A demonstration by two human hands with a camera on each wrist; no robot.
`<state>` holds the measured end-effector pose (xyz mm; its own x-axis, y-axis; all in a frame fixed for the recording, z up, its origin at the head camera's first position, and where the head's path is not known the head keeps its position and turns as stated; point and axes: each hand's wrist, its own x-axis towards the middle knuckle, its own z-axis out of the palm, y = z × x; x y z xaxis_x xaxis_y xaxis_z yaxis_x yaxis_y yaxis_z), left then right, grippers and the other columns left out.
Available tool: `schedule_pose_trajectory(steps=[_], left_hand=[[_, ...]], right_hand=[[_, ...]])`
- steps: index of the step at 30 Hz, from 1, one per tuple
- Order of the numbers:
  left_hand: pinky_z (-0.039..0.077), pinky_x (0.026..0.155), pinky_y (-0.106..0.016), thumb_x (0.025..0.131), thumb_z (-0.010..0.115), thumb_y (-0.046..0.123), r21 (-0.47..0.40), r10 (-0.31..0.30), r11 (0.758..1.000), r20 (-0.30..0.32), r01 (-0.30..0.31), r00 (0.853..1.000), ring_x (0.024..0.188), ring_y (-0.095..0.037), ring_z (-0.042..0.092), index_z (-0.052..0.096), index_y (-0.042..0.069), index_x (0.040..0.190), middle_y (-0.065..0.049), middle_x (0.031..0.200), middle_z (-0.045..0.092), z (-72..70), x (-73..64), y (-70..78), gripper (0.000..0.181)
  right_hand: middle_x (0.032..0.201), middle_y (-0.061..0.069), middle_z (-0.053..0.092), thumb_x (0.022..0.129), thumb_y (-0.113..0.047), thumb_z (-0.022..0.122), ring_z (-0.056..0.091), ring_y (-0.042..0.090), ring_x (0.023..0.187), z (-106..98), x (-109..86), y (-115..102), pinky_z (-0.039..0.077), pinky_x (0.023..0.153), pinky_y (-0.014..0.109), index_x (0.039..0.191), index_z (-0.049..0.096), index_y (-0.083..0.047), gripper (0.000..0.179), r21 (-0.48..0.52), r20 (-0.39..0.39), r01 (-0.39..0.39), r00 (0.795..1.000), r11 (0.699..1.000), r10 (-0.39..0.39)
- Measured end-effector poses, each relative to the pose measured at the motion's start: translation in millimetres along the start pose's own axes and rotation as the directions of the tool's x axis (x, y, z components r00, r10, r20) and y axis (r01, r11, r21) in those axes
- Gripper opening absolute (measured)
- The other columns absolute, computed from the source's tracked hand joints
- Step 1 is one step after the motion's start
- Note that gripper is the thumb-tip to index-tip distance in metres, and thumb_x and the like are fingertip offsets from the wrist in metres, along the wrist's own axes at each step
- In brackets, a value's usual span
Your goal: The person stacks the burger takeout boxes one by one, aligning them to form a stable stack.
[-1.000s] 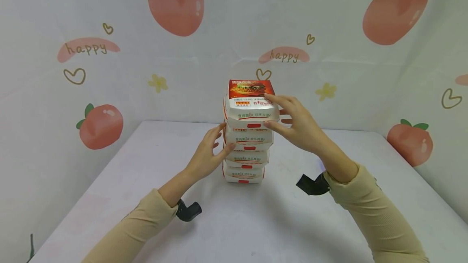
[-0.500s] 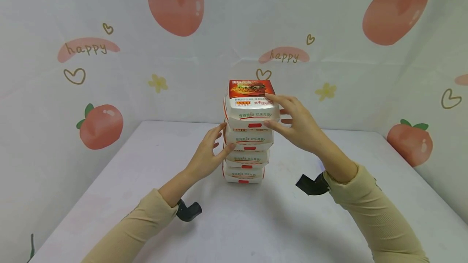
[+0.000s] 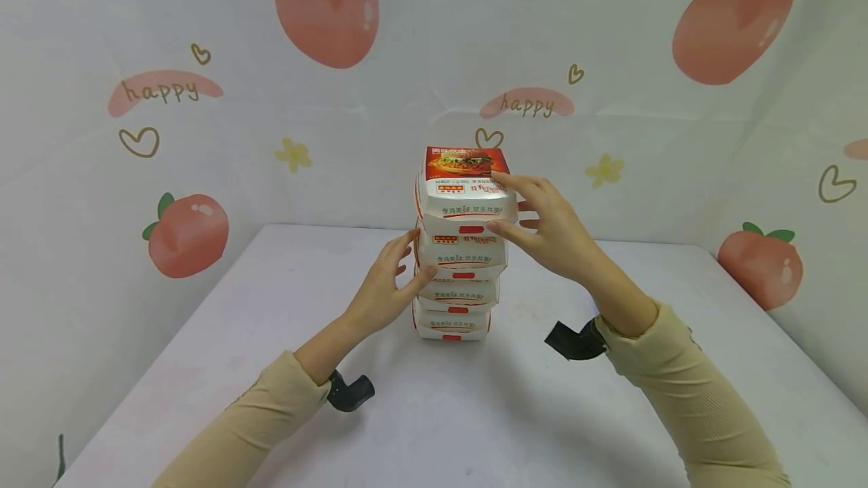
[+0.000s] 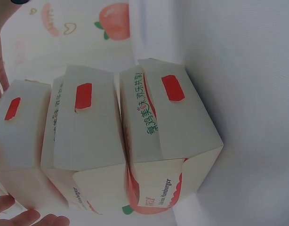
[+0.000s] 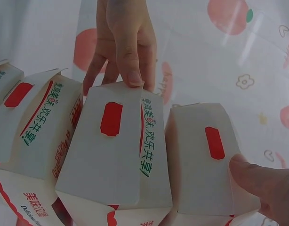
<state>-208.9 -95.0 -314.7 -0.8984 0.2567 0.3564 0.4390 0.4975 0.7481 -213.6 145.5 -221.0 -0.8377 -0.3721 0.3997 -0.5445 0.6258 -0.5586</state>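
Note:
Several white paper burger boxes stand in one stack on the table. The top burger box (image 3: 466, 200), with a burger picture on its lid, is pinched at its right corner by my right hand (image 3: 554, 228). My thumb lies on its front and a finger on its lid. Below it, the second burger box (image 3: 468, 256) has its left side in my left hand (image 3: 382, 288), thumb in front and fingers at the side. The right wrist view shows both, the top box (image 5: 201, 160) and the second box (image 5: 114, 146). Two lower boxes (image 3: 453, 324) carry them.
A white-covered table (image 3: 420, 420) bears the stack. Behind hangs a white cloth (image 3: 407, 126) printed with peaches, hearts and flowers. Black curved pieces (image 3: 576, 341) are fixed at both wrists.
My right hand and the top box have shifted slightly up, and more of the second box's upper print shows beneath. The left hand has stayed in place.

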Motion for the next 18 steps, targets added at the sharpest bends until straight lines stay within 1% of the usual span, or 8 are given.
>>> schedule_pose_trajectory(steps=[9, 18], left_hand=[[0.042, 0.105, -0.050, 0.093, 0.057, 0.031, -0.007, 0.004, 1.000, -0.003, -0.004, 1.000, 0.135, -0.037, 0.036, 0.027, 0.009, 0.146, -0.012, 0.148, 0.033, 1.1, 0.3, -0.5, 0.065], [0.041, 0.105, -0.050, 0.092, 0.058, 0.032, -0.007, -0.006, 1.000, -0.008, 0.006, 1.000, 0.135, -0.036, 0.036, 0.027, 0.009, 0.146, -0.012, 0.148, 0.033, 1.8, 1.0, -0.7, 0.066]], right_hand=[[0.143, 0.016, 0.035, 0.088, -0.021, 0.065, 0.051, 0.039, 0.118, 0.6, -0.4, 0.8, 0.050, 0.093, 0.051, 0.145, 0.034, -0.019, 0.064, -0.011, 0.011, -0.006, 1.000, 1.000, 0.006], [0.144, 0.016, 0.033, 0.088, -0.023, 0.064, 0.049, 0.039, 0.120, -0.4, -0.7, 1.5, 0.049, 0.094, 0.052, 0.146, 0.032, -0.020, 0.066, -0.016, 0.022, -0.012, 1.000, 1.000, 0.012]])
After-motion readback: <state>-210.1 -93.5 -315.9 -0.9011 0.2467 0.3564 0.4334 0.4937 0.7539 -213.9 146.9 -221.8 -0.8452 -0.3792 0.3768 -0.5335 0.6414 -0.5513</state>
